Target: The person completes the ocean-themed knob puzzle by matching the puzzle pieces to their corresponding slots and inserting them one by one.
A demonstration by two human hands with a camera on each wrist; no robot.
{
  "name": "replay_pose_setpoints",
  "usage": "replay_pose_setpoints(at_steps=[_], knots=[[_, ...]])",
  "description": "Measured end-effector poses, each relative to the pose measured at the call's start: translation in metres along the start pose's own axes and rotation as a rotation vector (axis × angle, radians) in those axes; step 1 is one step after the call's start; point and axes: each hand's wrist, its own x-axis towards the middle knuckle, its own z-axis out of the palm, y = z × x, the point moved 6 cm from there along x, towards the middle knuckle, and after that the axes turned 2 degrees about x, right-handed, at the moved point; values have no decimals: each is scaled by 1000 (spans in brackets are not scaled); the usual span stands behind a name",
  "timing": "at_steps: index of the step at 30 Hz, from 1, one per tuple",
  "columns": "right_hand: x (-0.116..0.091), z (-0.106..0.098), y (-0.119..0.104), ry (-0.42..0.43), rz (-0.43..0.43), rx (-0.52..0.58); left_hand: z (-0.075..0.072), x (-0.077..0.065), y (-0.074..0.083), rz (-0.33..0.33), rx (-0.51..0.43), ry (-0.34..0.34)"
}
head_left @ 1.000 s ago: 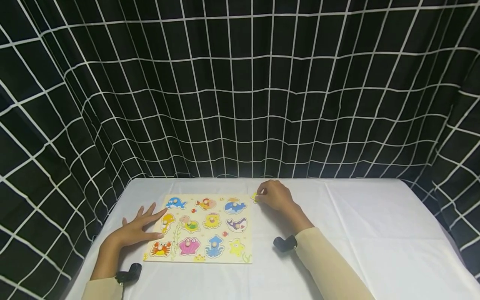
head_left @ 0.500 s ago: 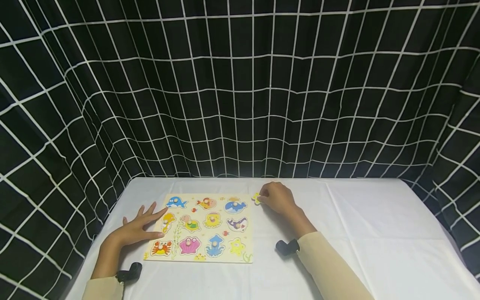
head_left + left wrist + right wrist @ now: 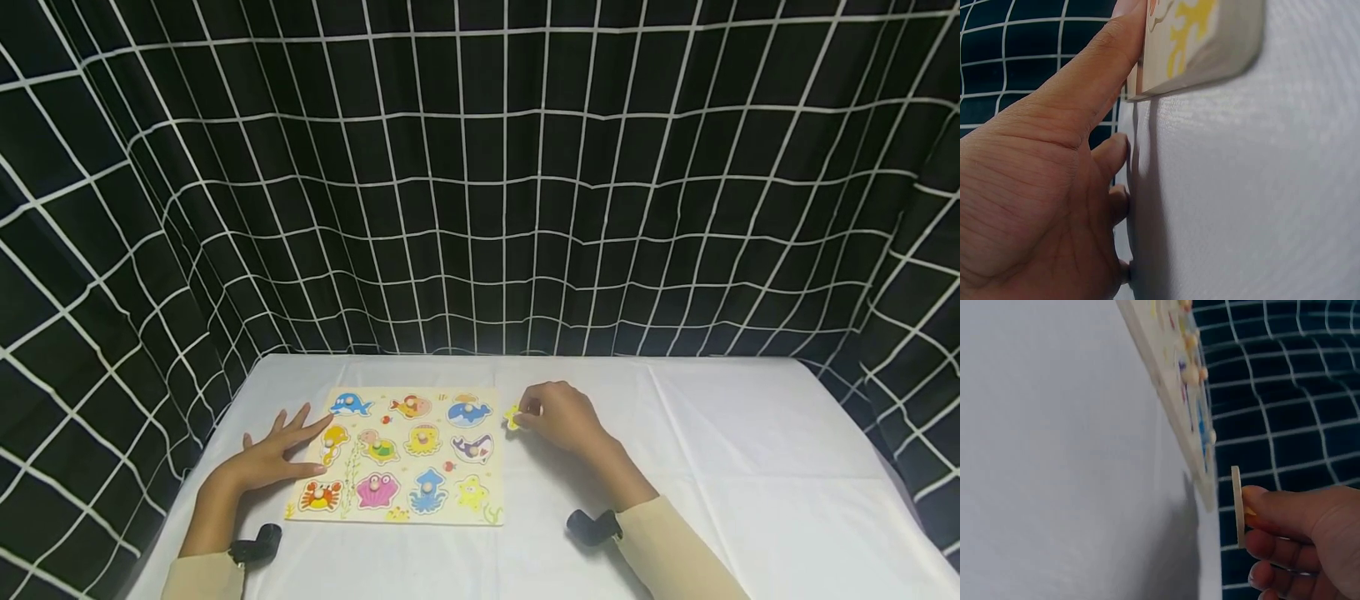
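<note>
A wooden peg puzzle board with sea animals lies on the left of the table. My left hand rests on its left edge with fingers spread, the thumb and index finger reaching onto it. In the left wrist view, the thumb lies along the board's corner. My right hand pinches a yellow star-shaped puzzle piece just beyond the board's right edge. Edge-on in the right wrist view, this piece is held up above the table, its knob hidden by the fingertips. The starfish spot at lower right shows no knob.
Knobbed pieces sit in the board's other spots, among them a crab, a pink shell and a squid. White cloth covers the table. A black curtain with a white grid hangs behind and at the sides.
My right hand has drawn back toward the near side with the yellow star-shaped puzzle piece, sliding slightly right. The left hand stays in place on the board.
</note>
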Motion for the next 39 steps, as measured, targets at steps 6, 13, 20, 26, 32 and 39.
replay_pose_setpoints(at_steps=[6, 13, 20, 26, 32, 39], knots=[[-15, -2, -22, -20, -47, 6, 0, 0, -4, 29, -10, 23], [-29, 0, -44, -47, -113, -3, -2, 0, 2, 1, 0, -3], [-39, 5, -63, -97, -170, -11, -1, 2, 1, 2, 8, -3], [-44, 14, -72, -143, -196, 2, 4, 8, -13, 10, 4, 33], [-48, 20, -73, -167, -248, -23, 2, 2, -1, 2, -9, 12], [-50, 27, -79, -221, -300, -29, 1, 2, -5, 10, -2, 10]])
